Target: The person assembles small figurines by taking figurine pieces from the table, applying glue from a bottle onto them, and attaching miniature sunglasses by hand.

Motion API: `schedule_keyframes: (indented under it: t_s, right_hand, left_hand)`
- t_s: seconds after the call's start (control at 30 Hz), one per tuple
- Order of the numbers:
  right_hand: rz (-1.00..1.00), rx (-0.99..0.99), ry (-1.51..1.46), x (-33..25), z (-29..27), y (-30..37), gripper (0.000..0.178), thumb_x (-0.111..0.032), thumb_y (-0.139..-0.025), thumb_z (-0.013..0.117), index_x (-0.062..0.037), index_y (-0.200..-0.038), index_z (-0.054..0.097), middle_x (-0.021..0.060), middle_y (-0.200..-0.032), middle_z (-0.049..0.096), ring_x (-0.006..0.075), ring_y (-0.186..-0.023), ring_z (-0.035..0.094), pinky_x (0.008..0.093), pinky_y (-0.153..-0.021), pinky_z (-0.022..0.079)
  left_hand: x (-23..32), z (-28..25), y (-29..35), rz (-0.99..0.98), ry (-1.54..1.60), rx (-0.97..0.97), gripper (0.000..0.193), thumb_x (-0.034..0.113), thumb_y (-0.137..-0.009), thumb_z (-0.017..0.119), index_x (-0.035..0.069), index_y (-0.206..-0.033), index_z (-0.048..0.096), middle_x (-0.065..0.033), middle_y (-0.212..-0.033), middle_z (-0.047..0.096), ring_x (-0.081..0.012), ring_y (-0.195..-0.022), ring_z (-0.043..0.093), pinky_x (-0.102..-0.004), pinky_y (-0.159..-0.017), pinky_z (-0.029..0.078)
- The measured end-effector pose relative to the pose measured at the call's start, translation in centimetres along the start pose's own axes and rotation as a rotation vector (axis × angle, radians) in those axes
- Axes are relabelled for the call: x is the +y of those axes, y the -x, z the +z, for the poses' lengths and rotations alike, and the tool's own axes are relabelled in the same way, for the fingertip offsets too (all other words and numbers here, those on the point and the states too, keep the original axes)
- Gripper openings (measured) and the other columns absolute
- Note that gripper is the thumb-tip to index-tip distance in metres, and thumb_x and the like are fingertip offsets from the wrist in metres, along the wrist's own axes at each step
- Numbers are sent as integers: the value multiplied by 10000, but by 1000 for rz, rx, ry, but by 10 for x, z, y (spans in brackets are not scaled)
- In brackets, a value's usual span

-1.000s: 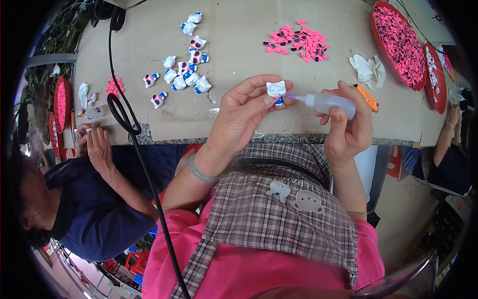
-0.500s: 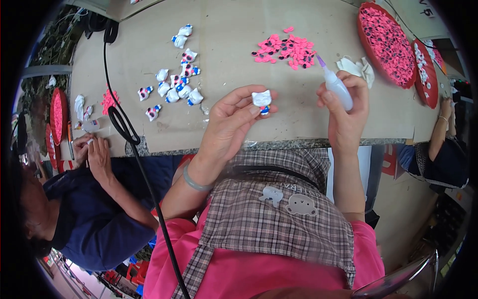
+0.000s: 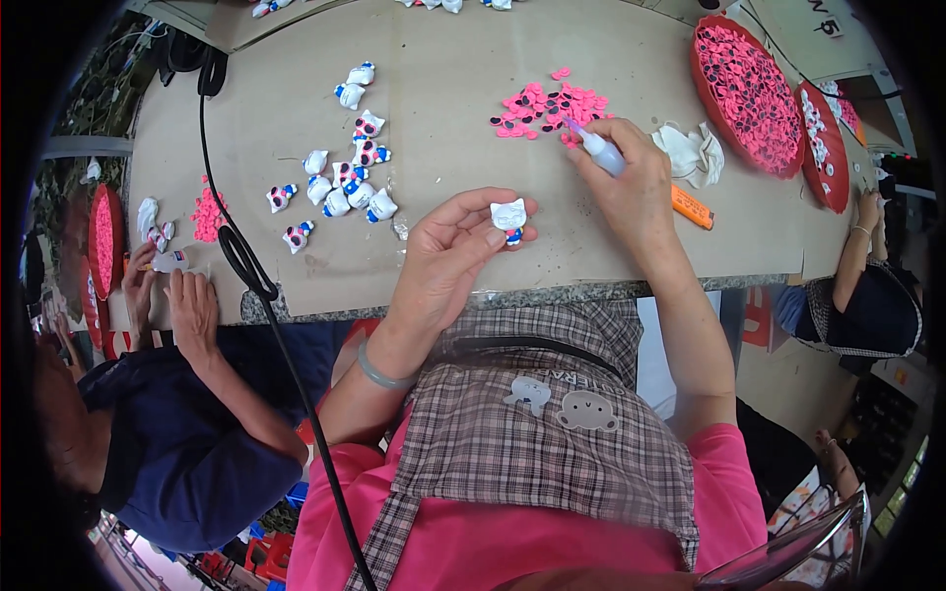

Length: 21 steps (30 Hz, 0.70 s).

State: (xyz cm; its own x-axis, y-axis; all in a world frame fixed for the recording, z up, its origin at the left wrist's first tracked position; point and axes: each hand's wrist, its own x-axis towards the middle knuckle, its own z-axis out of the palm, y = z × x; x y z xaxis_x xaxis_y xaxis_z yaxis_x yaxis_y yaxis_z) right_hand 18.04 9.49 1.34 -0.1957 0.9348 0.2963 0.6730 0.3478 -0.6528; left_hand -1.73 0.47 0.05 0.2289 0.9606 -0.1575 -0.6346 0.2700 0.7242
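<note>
Two hands work above the counter (image 3: 443, 108): left hand (image 3: 455, 246) pinches a white cat figure (image 3: 508, 215); right hand (image 3: 631, 187) grips a glue bottle (image 3: 597, 148), nozzle on pink bows (image 3: 552, 103)

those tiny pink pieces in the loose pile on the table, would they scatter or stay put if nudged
The pink pieces look thin and flat, so probably very light and easily scattered. Lying flat on the table, they seem unlikely to roll. The right hand points a glue bottle at them.

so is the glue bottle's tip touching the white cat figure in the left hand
No, the right hand points the glue bottle at the pile of pink pieces, well apart from the white cat figure in the left hand.
</note>
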Motion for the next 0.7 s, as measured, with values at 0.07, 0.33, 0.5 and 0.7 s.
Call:
schedule_keyframes:
  t_s: [0.07, 0.33, 0.5, 0.7]
  right_hand:
    - [-62, 20, 69, -3, 2, -5, 174, -107, -762, 717, -18, -878, 623, 100, -808, 641, 229, -736, 642, 347, -647, 488]
    - [-74, -99, 139, -5, -2, -6, 178, -96, -742, 697, -6, -891, 660, 154, -824, 633, 335, -735, 625, 411, -657, 493]
    - [-47, -155, 136, 1, -7, -12, 170, -89, -743, 686, -4, -889, 662, 151, -828, 633, 336, -744, 626, 410, -666, 496]
    - [-151, -155, 179, 3, -8, -8, 165, -65, -729, 667, 2, -876, 633, 146, -816, 625, 335, -719, 623, 400, -644, 501]
  left_hand:
    - [0, -1, 0, -2, 1, 0, 313, 30, -898, 551, -24, -1206, 533, -192, -1158, 604, -245, -1023, 613, -358, -915, 481]
    - [0, -2, 0, -7, 31, -12, 319, 18, -895, 546, -24, -1211, 528, -196, -1164, 598, -247, -1020, 616, -354, -917, 480]
    - [0, -2, 0, -13, 30, -9, 319, 14, -895, 544, -25, -1211, 527, -199, -1165, 597, -250, -1020, 616, -353, -915, 481]
    - [-1, -2, 0, -11, 21, -4, 319, 20, -897, 547, -22, -1213, 527, -196, -1165, 597, -249, -1020, 616, -356, -910, 483]
